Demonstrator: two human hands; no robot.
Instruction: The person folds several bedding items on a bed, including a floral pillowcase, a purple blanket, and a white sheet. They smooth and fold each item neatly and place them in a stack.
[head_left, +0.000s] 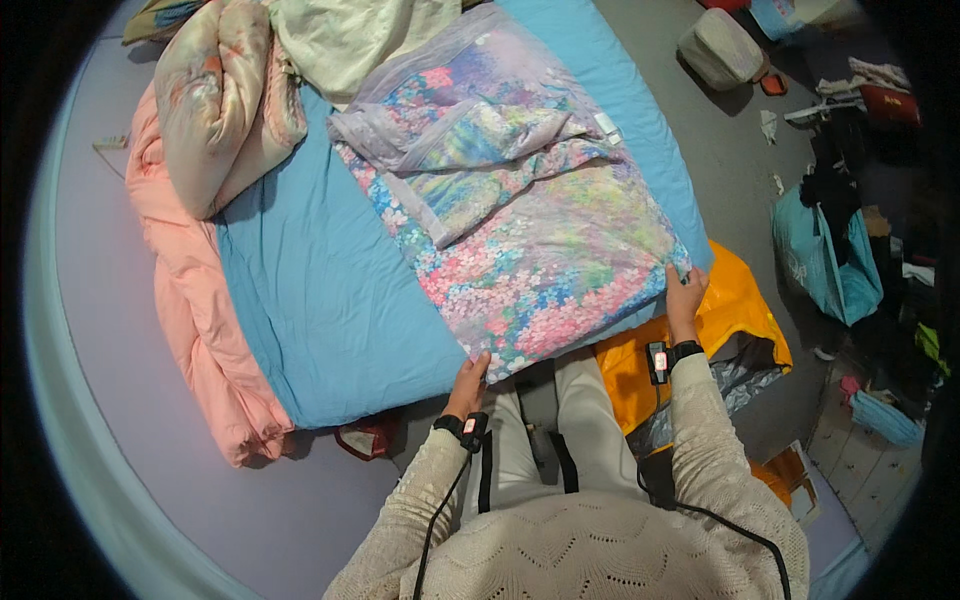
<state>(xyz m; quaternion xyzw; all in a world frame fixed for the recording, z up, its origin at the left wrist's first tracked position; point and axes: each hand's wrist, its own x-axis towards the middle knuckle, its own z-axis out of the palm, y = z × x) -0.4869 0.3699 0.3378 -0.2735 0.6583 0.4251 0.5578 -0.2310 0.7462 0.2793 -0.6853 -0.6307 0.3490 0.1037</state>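
A floral quilt (555, 300) in pink, blue and lilac lies folded lengthwise over a blue sheet (330, 322). Its upper layer is turned back on itself in loose folds around the middle, and a white tag shows at the right edge. My left hand (469, 384) pinches the near left corner of the quilt, thumb on top. At the near right corner, my right hand (684, 298) grips the quilt the same way. The near edge runs between my hands, just above my knees. The fingers under the cloth are hidden.
A pink quilt (202, 330) and a bunched cream quilt (217, 112) lie on the left. A pale blanket (367, 45) lies behind. On the right are an orange bag (637, 367), a turquoise bag (825, 255) and a light storage case (720, 49). Cords run from both wrists.
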